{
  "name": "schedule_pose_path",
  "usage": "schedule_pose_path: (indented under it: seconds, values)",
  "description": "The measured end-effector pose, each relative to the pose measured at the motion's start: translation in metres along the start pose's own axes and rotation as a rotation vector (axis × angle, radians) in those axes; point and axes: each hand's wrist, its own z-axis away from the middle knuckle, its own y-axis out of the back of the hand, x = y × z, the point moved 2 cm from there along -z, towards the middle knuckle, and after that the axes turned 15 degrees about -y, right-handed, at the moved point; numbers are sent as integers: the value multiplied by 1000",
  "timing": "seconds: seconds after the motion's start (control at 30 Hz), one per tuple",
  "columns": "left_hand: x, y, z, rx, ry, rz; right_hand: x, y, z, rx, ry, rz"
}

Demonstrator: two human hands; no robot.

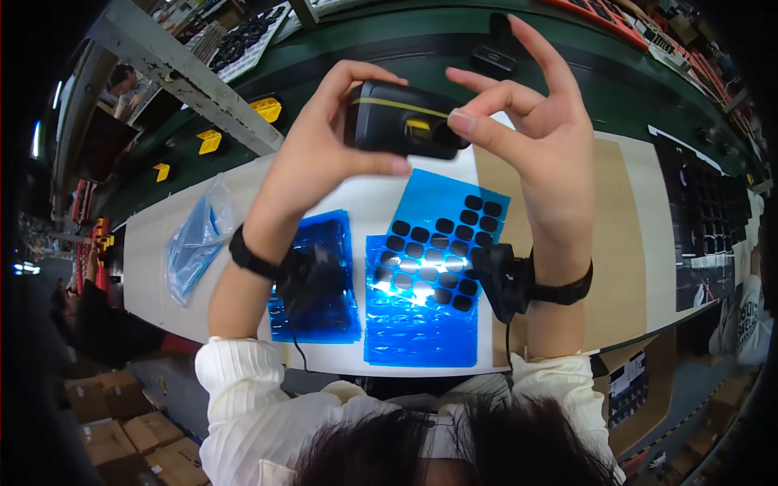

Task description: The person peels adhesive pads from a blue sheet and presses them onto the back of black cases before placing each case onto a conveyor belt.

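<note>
- Head view: the box (397,117), black with a thin yellow line along it, is at the upper middle of the frame, held up in front of the white tabletop (267,172) and the green surface (608,99).
- The left hand (304,138) is clamped on the box's left end, fingers over the top and thumb stretched along the lower edge.
- The right hand (551,138) is at the opposite end, its thumb tip and a fingertip brought together there while the other fingers spread upward. Blur hides whether a small piece is pinched between them.
- The box's long axis runs nearly left to right across the frame, dipping slightly toward the right, so it bridges the two hands.
- The key relation: an opening with a yellow part (418,127) faces the camera, right of the box's middle. It lies just left of the right thumb, so the right hand appears nearer to it than the left.
- Below the box, at the centre of the frame, the blue sheet (442,188) carries rows of black pads (440,240). It lies well apart from the left hand's fingers, left of the right forearm.
</note>
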Motion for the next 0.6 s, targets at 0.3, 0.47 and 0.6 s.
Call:
schedule_pose_path:
  seconds: [0.3, 0.47, 0.6]
  values:
    - [40, -11, 15, 63, -40, 145, -7, -16, 5, -81, 22, -25]
    - [35, -10, 23, 95, -16, 178, -4, -22, 8, -92, 10, -23]
    - [31, -8, 27, 118, -18, 148, 0, -27, 12, -92, -2, -22]
